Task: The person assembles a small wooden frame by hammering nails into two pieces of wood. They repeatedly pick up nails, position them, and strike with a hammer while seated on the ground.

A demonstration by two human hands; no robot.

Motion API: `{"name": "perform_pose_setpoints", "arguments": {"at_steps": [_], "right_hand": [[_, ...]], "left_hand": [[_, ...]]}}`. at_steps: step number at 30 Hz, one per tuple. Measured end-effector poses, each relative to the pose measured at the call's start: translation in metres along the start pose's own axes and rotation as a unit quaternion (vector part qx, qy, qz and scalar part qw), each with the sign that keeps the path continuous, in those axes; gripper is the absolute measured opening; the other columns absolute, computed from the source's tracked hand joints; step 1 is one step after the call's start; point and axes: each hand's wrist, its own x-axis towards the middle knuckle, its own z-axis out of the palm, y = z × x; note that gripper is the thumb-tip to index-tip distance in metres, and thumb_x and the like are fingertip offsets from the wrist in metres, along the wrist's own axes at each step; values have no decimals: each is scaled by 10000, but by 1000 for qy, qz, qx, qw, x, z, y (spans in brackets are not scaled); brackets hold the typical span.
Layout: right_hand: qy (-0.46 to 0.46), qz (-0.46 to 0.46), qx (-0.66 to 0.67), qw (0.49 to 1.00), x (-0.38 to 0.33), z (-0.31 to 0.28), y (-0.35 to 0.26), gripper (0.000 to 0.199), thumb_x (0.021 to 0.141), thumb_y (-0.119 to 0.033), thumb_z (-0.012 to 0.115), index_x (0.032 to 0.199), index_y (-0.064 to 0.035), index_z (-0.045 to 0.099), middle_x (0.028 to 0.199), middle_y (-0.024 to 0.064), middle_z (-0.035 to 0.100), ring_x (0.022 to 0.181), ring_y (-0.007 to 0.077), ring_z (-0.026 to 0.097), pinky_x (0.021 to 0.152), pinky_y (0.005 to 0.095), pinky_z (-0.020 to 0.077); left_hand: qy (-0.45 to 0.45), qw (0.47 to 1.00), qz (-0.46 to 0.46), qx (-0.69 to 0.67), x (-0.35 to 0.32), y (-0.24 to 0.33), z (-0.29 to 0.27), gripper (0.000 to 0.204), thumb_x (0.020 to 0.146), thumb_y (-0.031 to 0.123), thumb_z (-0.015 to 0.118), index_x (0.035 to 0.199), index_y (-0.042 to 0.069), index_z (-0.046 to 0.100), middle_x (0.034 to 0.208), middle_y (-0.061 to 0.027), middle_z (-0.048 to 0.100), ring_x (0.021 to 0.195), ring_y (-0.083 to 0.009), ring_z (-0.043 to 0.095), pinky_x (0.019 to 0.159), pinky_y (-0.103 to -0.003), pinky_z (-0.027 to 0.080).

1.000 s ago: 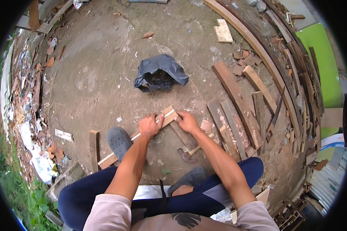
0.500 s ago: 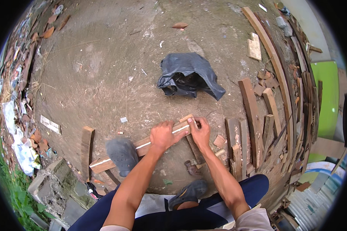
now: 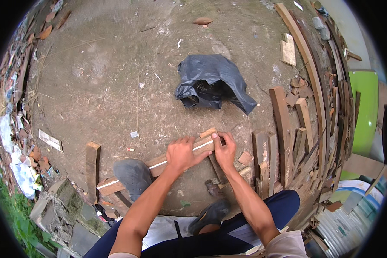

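Left hand (image 3: 182,153) presses flat, fingers spread, on a wooden strip (image 3: 159,164); right hand (image 3: 223,150) pinches its far end, hiding whatever its fingers hold there; a shoe (image 3: 133,175) covers the strip's middle

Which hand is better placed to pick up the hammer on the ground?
The right hand: the hammer lies just below it, while the left hand presses flat on the plank.

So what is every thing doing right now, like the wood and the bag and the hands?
Left hand: pressing flat on the wood strip.
Right hand: fingers pinched at the strip's far end.
Wood strip: lying on the ground, under a shoe.
Black plastic bag: crumpled, open.
Hammer: lying untouched.
Short plank: lying loose.
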Motion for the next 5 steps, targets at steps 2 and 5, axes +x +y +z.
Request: {"name": "perform_pose_setpoints", "arguments": {"at_steps": [2,5], "right_hand": [[1,-10,18,1000,3,0,0,278,911,-231,756,990,36,737,891,150,659,794,249,640,736,354,503],[-14,-11,15,1000,7,-1,3,291,904,-259,764,1009,13,754,929,169,681,802,279,660,754,369,520]], "left_hand": [[16,999,36,17,-1,0,-3,766,686,669,795,1092,23,729,885,-162,729,814,-311,734,752,-424,582],[15,996,71,50,-3,-1,-11,836,683,683,798,1185,21,700,954,-175,730,831,-322,737,774,-429,588]]}}
